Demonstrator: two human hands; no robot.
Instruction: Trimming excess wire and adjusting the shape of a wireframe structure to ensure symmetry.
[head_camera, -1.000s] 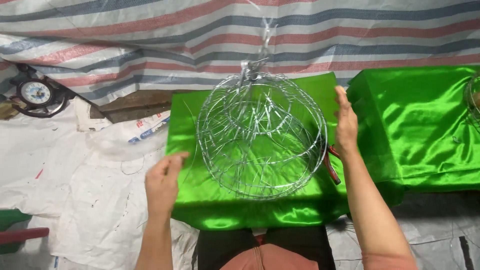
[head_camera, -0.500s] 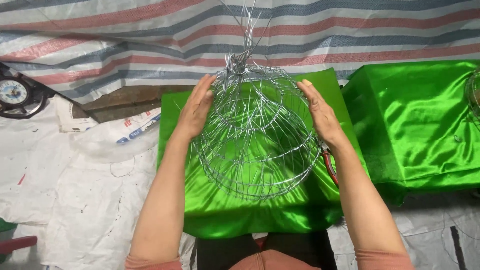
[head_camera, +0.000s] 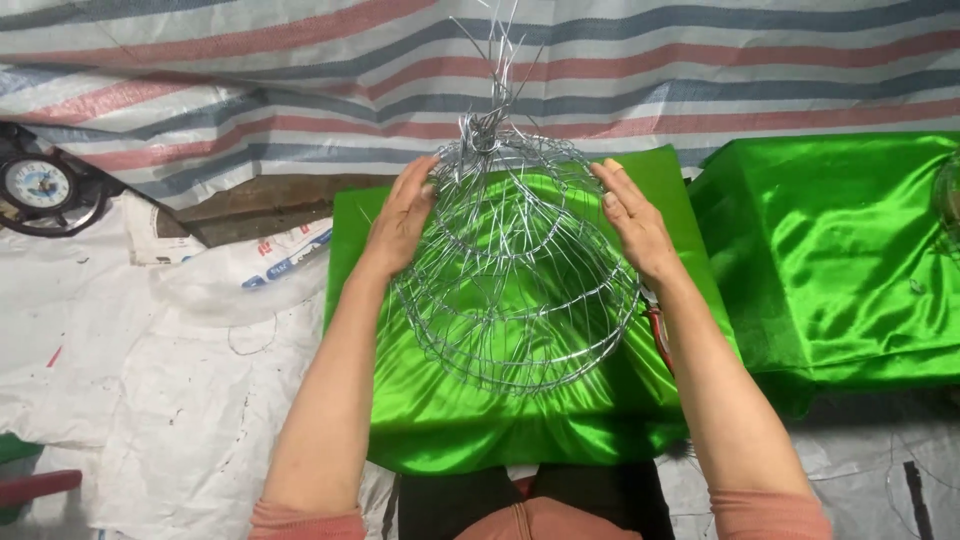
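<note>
Centre frame, the wire frame (head_camera: 515, 270) sits over green satin cloth (head_camera: 450, 420), between my hands. Left hand (head_camera: 400, 222) and right hand (head_camera: 632, 222) press flat against its upper sides, fingers extended, palms inward, forearms angled up from the lower edge.

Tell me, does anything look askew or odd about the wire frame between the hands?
Yes. At the top of the wire frame, loose wire ends stick up unevenly from a twisted knot. The left hand and right hand press its sides above the green cloth.

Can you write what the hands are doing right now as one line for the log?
left hand: on wire frame, left side | right hand: on frame, right side | frame: over green cloth
</note>
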